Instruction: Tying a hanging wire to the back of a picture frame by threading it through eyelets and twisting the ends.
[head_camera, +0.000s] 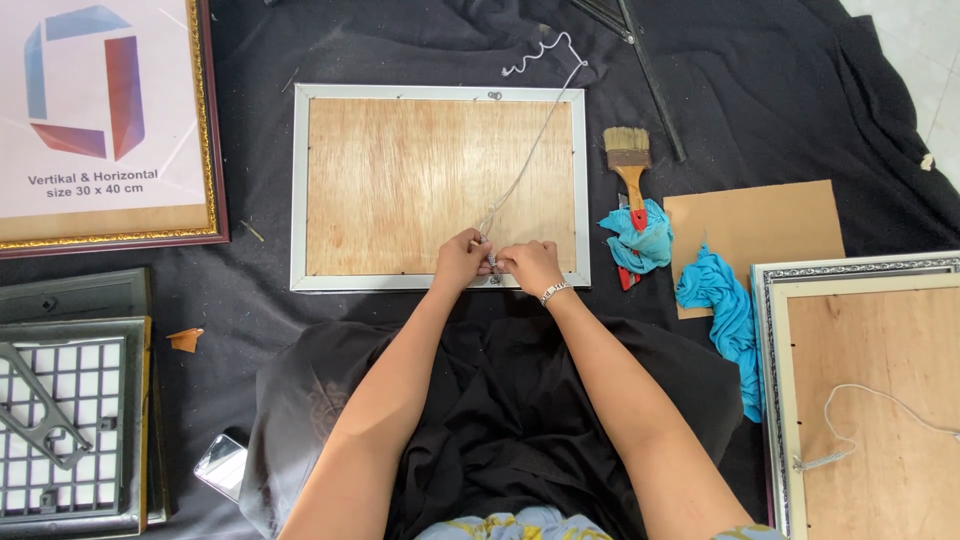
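Observation:
A silver picture frame (298, 190) lies face down on black cloth, its plywood back (400, 180) showing. A thin grey cord (535, 140) runs from a curly end at the far edge down to the near edge of the frame. My left hand (460, 260) and my right hand (533, 268) meet there, fingers pinched on the cord's near end beside a small metal hanger. A bracelet sits on my right wrist.
A paintbrush (628, 160) and blue rags (720, 300) lie to the right, by a brown board (770, 225). Another frame with cord (860, 400) is at lower right. A gold-edged frame (110, 130) and grey grid trays (70, 420) are at left.

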